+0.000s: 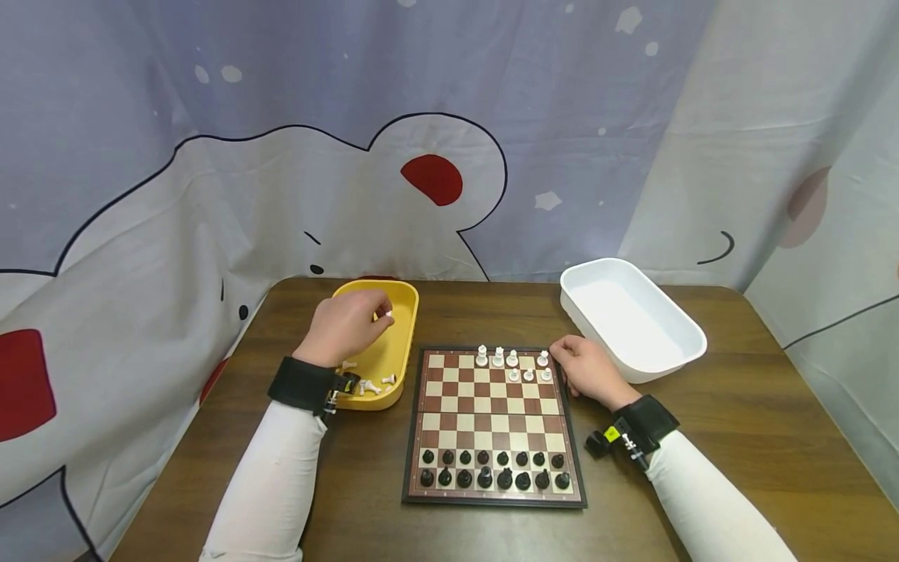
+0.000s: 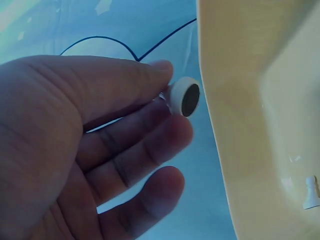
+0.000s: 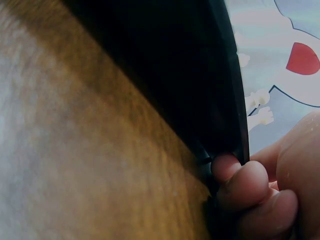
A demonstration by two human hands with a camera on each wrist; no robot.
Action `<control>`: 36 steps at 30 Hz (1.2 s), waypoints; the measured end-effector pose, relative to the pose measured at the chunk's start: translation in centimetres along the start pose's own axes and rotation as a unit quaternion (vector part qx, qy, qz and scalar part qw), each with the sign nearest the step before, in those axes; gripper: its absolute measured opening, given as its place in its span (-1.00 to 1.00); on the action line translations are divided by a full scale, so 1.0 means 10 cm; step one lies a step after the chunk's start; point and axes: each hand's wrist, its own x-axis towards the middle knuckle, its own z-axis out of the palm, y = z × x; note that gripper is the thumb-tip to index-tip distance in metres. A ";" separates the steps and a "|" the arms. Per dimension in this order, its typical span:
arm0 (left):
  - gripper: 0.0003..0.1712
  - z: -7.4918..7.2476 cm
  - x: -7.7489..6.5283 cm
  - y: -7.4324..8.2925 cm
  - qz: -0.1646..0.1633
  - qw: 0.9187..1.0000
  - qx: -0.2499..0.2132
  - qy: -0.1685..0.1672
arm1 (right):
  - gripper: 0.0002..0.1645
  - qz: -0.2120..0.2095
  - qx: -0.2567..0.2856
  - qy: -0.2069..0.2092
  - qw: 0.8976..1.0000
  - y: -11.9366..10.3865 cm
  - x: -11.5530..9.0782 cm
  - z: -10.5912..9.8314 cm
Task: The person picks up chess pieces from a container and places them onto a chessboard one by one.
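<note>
Over the yellow tray, my left hand pinches a white chess piece between thumb and fingers. Its dark round base faces outward in the left wrist view; the rest of the piece is hidden by the fingers. My right hand grips the far right corner of the chessboard, with curled fingertips at the board's dark side. Several white pieces stand along the far right of the board. Two full rows of black pieces line the near side.
Several loose white pieces lie in the near end of the yellow tray. A white basin stands at the back right, just beyond my right hand. Behind the wooden table hangs a printed curtain.
</note>
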 end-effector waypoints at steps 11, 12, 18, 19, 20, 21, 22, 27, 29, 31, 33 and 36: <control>-0.84 -0.02 0.00 0.19 0.064 0.995 -0.063 0.042 | -0.56 -0.001 -0.002 -0.001 1.000 0.01 0.01 0.00; -0.83 -0.01 0.00 0.22 0.074 0.994 -0.067 0.046 | -0.56 -0.001 -0.002 -0.001 1.000 0.01 0.01 0.00; -0.84 0.02 0.02 0.38 0.121 0.986 -0.097 0.057 | -0.55 0.001 0.002 -0.003 1.000 0.02 0.00 0.00; -0.84 0.03 0.02 0.41 0.125 0.985 -0.103 0.055 | -0.55 0.000 0.002 -0.003 1.000 0.02 0.00 0.00; -0.84 0.04 0.02 0.43 0.127 0.984 -0.110 0.054 | -0.55 0.001 0.002 -0.002 1.000 0.02 0.00 0.00; -0.84 0.04 0.02 0.46 0.129 0.983 -0.117 0.053 | -0.55 0.001 0.002 -0.002 1.000 0.02 0.01 0.00; -0.84 0.06 0.03 0.48 0.131 0.982 -0.122 0.052 | -0.56 0.002 0.003 -0.002 1.000 0.01 0.01 0.00; -0.87 0.16 0.04 0.59 0.144 0.980 -0.134 0.040 | -0.57 0.005 0.003 -0.003 1.000 0.02 0.01 0.01; -0.88 0.20 0.04 0.63 0.148 0.980 -0.128 0.031 | -0.57 0.004 0.001 -0.005 1.000 0.02 0.01 0.01; -0.89 0.23 0.05 0.68 0.149 0.981 -0.125 0.019 | -0.57 0.003 0.000 -0.004 1.000 0.03 0.01 0.01; -0.89 0.27 0.05 0.73 0.151 0.981 -0.119 0.009 | -0.57 0.003 -0.001 -0.003 1.000 0.03 0.02 0.01; -0.89 0.32 0.08 0.79 0.155 0.982 -0.109 -0.003 | -0.57 0.003 -0.002 -0.001 1.000 0.03 0.02 0.01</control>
